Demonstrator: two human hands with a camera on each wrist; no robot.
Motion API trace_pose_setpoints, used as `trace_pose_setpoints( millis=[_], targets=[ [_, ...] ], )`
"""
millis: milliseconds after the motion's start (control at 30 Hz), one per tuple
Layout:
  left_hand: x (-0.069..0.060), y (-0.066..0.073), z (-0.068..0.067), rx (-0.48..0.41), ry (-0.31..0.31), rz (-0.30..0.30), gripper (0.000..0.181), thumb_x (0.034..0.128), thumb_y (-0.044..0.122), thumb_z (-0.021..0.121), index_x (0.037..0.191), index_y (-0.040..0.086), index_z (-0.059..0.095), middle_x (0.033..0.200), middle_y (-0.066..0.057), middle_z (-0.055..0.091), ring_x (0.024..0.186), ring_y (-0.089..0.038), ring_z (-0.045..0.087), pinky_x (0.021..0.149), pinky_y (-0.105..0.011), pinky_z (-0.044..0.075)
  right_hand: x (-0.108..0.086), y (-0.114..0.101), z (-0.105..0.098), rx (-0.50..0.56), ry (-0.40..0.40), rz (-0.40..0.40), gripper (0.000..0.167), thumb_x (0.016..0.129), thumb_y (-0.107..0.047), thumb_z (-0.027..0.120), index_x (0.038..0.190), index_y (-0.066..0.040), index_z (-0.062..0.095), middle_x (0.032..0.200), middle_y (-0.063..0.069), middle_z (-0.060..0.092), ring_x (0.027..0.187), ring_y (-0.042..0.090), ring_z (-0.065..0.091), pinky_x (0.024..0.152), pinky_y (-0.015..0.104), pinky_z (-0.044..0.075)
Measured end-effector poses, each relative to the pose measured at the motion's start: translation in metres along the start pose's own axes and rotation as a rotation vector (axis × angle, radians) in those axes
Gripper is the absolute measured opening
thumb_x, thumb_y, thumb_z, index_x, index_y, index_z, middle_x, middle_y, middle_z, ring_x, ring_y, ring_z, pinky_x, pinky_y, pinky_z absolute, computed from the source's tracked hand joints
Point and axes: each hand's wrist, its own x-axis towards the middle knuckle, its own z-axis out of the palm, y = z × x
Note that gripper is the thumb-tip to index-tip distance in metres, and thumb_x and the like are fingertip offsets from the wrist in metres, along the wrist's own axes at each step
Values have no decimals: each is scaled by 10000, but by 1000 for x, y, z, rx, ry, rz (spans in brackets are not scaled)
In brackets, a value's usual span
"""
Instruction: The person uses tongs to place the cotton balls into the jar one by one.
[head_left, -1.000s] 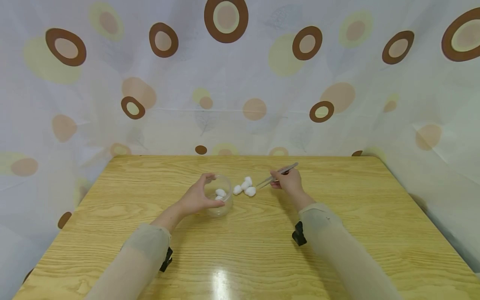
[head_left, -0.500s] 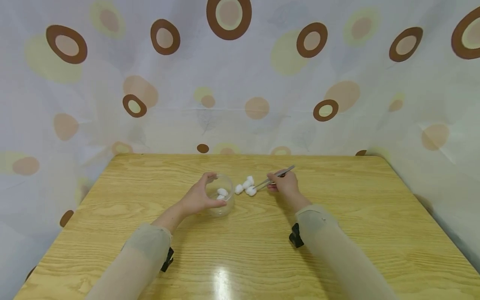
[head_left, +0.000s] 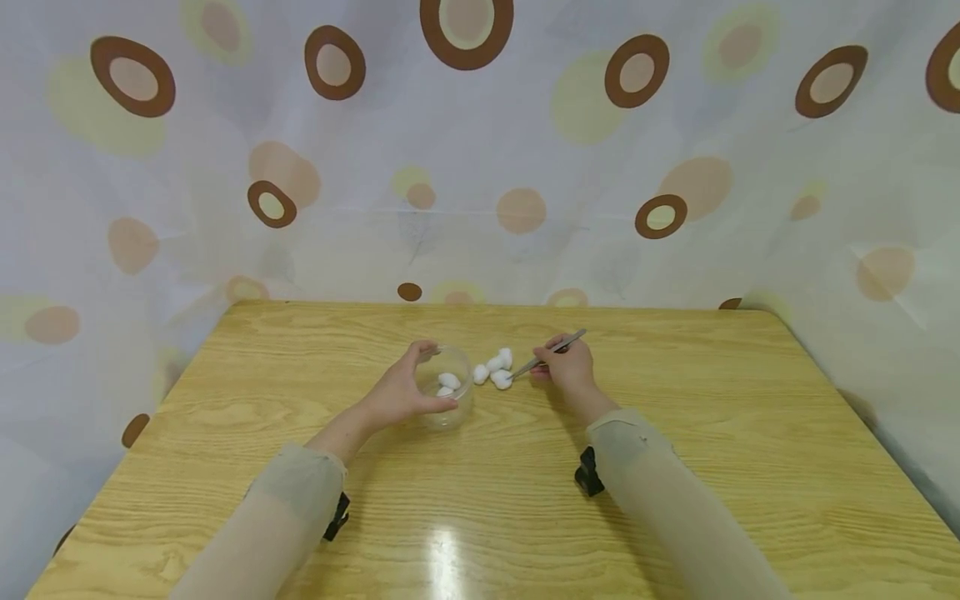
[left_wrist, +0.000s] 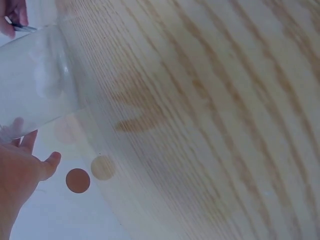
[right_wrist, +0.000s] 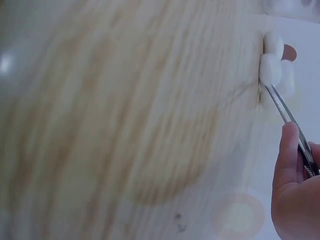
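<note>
A clear round container (head_left: 448, 414) stands on the table with a few white cotton balls (head_left: 448, 381) inside; my left hand (head_left: 397, 394) grips its left side, thumb in front and fingers behind. Several more cotton balls (head_left: 496, 364) lie in a small cluster just right of it. My right hand (head_left: 573, 372) holds metal tweezers (head_left: 558, 346) whose tips touch the nearest ball (head_left: 502, 380) of the cluster. In the right wrist view the tweezers (right_wrist: 291, 116) meet a white ball (right_wrist: 270, 70), their arms close together at the tips.
The wooden table (head_left: 480, 500) extends around both hands, its back edge beyond the container. A patterned curtain (head_left: 480, 250) hangs behind it and along the sides. Black wrist devices (head_left: 588, 472) sit under both sleeves.
The right hand has shifted slightly left, and the tweezer tips have come onto the nearest cotton ball and drawn together. The left hand keeps its grip on the container. The view has tilted slightly.
</note>
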Motion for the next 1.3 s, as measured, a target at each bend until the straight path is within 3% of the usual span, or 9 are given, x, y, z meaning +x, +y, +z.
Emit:
trace_pose_setpoints(
  millis=[267,467,633,1300],
  targets=[
    [1,4,-1,13,9,7,952,734,335,793,1450,102,210,1510,-82,303,1417,-317,227,1102,-542,259,-3,-7,-10,57,-16,-13,111,904,-25,575,925,-7,468,711,52,592,524,101,643,628,307,574],
    [-1,3,0,7,15,7,956,736,300,797,1453,82,204,1509,-93,306,1412,-327,230,1107,-546,247,-6,-10,-20,107,-55,25,109,913,-22,556,892,-14,449,614,25,603,470,88,627,546,236,552],
    [-4,3,3,6,10,5,967,729,315,802,1455,82,206,1508,-87,314,1410,-321,241,1111,-538,244,-11,-16,-26,138,-94,51,82,923,-32,542,891,-12,469,594,7,617,480,85,632,557,221,550],
    [-5,11,18,-12,-20,41,911,719,263,812,1427,95,263,1479,-77,354,1395,-306,280,1099,-521,276,-27,-58,-47,254,-211,-11,174,941,-16,495,813,-43,380,634,19,619,549,91,656,600,192,549]
  ],
)
